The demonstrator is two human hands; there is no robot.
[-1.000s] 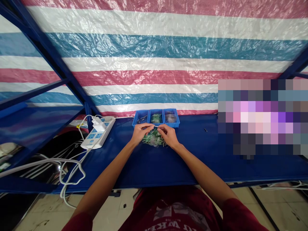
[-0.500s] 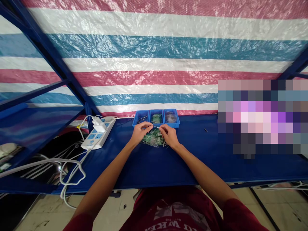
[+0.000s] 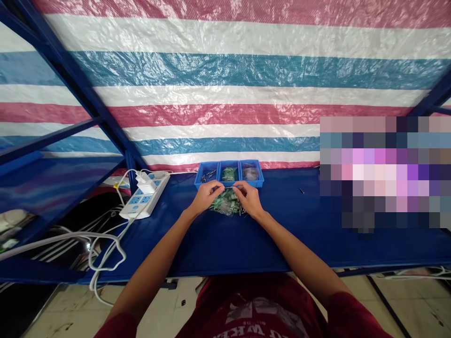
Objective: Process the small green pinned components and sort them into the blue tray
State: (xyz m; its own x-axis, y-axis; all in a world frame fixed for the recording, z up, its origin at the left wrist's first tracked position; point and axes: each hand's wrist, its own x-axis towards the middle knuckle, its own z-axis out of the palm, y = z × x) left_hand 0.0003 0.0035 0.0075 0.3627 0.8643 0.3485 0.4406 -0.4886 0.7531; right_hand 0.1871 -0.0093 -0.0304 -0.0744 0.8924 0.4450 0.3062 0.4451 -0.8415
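Observation:
My left hand (image 3: 204,197) and my right hand (image 3: 251,199) are raised close together above a pile of small green parts (image 3: 225,204). Between their fingertips runs a thin metal pin (image 3: 230,187), held level, and it is too small to identify further. Some clear plastic lies in the pile, and loose metal pins lie at its right side. Just behind my hands stands a blue three-compartment tray (image 3: 207,174), holding metal pins on the left, green parts in the middle and something dark behind clear plastic on the right.
A white power strip (image 3: 144,195) with a plug and white charger lies left on the blue table (image 3: 197,249), its white cables (image 3: 105,249) hanging over the edge. A small dark part (image 3: 301,190) lies to the right. A pixelated blur (image 3: 382,171) hides the right side.
My fingertips have moved slightly apart, and the thin pin now shows as a longer level line between them. The tray and pile stay in place.

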